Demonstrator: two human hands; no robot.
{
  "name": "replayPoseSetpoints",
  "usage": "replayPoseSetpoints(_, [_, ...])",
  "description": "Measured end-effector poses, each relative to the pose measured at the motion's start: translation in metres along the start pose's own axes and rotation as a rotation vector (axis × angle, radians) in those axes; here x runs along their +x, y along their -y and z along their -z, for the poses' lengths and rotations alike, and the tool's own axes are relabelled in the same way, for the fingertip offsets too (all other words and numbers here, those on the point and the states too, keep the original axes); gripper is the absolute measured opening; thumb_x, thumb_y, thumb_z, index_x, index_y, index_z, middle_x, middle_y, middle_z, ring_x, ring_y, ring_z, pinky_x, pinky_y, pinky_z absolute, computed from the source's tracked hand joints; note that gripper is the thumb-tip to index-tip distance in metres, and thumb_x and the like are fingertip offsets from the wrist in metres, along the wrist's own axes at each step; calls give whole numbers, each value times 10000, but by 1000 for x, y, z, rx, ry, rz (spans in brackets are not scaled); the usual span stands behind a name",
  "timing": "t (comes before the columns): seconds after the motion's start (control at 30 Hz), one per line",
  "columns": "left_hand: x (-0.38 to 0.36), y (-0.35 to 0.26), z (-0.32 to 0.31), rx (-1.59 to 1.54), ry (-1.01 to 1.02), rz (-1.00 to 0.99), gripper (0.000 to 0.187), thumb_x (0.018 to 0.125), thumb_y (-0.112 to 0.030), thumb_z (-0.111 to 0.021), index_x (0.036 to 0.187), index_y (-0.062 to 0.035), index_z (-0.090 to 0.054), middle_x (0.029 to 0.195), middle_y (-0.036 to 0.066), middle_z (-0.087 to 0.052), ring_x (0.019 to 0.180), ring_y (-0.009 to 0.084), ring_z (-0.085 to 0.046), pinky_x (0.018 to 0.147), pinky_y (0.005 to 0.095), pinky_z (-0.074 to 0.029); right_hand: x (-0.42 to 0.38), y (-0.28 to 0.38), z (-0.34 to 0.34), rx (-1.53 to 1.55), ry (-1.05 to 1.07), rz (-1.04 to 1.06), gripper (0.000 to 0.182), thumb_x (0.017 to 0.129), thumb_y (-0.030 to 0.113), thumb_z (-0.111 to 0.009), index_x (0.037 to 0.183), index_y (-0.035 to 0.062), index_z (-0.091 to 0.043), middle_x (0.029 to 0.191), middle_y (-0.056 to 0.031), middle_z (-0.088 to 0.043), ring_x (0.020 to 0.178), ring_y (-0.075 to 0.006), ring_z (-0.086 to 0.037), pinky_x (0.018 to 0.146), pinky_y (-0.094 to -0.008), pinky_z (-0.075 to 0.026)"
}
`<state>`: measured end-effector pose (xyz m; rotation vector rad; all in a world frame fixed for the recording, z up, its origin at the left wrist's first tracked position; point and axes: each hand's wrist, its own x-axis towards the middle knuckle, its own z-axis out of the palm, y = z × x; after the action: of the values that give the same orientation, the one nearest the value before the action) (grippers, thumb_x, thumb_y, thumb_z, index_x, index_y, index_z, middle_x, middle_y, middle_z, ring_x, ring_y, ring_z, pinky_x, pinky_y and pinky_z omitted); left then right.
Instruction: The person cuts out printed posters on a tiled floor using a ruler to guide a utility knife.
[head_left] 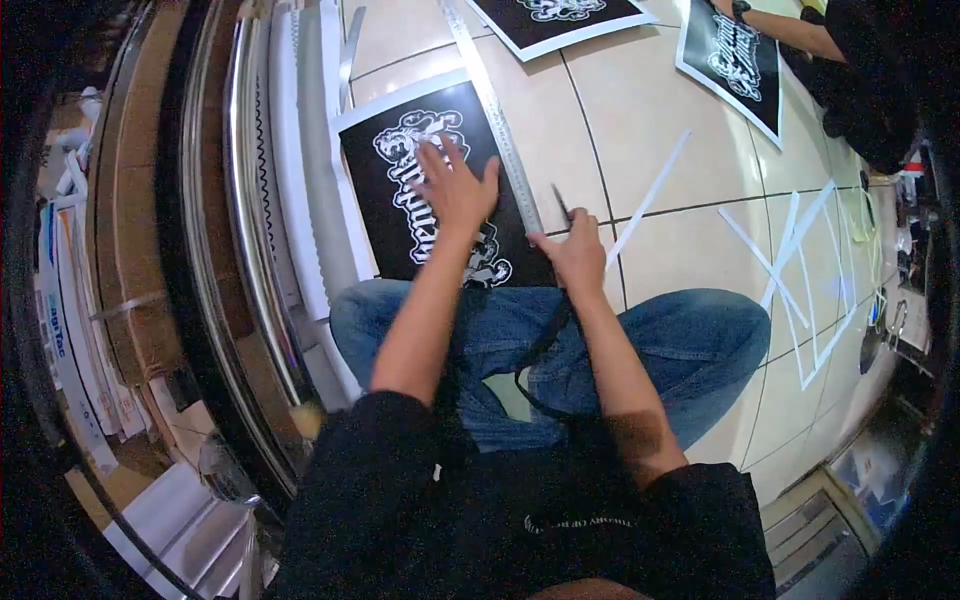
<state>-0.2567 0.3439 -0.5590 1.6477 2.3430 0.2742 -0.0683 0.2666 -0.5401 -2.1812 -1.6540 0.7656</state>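
A black printed sheet with white ornate lettering and crest-like figures lies on the tiled floor in front of my crossed legs. My left hand is spread over the print, fingers apart, and appears slightly blurred. Along the sheet's right edge runs a long metal ruler. My right hand is closed around a slim cutter knife, its blade pointing away from me. The thumb of that hand is at the near end of the ruler.
Another black print lies ahead. A co-worker's hand and arm reach over a further print at the upper right. White offcut strips lie on the right. Long metal rollers and cardboard boxes line the left.
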Motion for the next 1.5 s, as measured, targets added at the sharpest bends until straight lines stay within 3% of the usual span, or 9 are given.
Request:
replayPoseSetpoints(0.1, [-53,-8,9,-6,206,305,1113,835,-761,-513,1581,-52,-89,1605,322,17,1496,470,47,1056,794,-51,2,-17,-10,34,-64,111,582,707,356,-857,1119,48,-585,1110,-178,-558,1006,-404,-608,815,-497,-524])
replayPoseSetpoints(0.33, [-63,-8,-2,62,342,325,1359,678,-892,-556,1578,-76,54,1587,344,108,1465,509,155,1020,821,-18,21,-67,21,-44,-146,-87,378,788,253,-756,1065,12,-663,980,-200,-687,954,-391,-652,847,-467,-513])
replayPoseSetpoints(0.5, [-58,-22,13,134,384,-12,1378,646,-881,-605,1584,-79,8,1620,276,78,1487,465,128,1030,821,4,21,-66,53,16,9,114,320,856,294,-647,1013,17,-675,897,-217,-709,886,-415,-675,819,-479,-524])
replayPoseSetpoints(0.67, [-10,7,-4,330,348,-318,1545,455,-896,-695,1586,-98,-9,1655,165,13,1523,365,9,1094,778,-20,10,-46,123,390,70,123,260,927,239,-600,1076,31,-647,867,-124,-736,873,-302,-703,790,-391,-522])
replayPoseSetpoints(0.9, [38,34,54,619,493,-697,1583,361,-552,-953,1593,-248,-6,1671,34,-44,1521,361,-74,1138,721,-138,-12,-77,75,210,249,65,344,914,274,-638,1074,-27,-679,931,-204,-717,897,-285,-693,804,-392,-515])
replayPoseSetpoints(1.1, [43,66,64,585,657,-619,1496,469,-662,-884,1589,-270,27,1670,13,15,1516,382,-40,1139,729,-128,-30,-44,42,453,345,119,359,898,268,-643,1143,7,-640,1021,-256,-689,982,-405,-665,858,-430,-517])
replayPoseSetpoints(1.17, [37,68,69,507,634,-577,1220,643,-760,-731,1588,-282,-126,1669,0,-47,1520,362,-49,1138,735,-85,-31,-44,37,354,376,116,372,898,269,-641,1164,9,-631,1034,-256,-686,992,-409,-660,864,-438,-515])
replayPoseSetpoints(1.27, [36,74,53,269,377,-466,804,884,-721,-481,1469,-171,-448,1603,83,-297,1509,347,-149,1120,753,-58,-26,-52,22,191,400,162,416,891,300,-649,1183,6,-608,1017,-246,-687,957,-424,-659,849,-471,-518])
replayPoseSetpoints(1.5, [40,48,0,72,-19,-542,721,930,-636,-480,1406,-94,-479,1523,170,-379,1458,343,-286,1126,722,-118,-18,-34,21,56,335,-42,458,840,378,-719,1069,-1,-601,984,-235,-692,908,-426,-671,799,-495,-525])
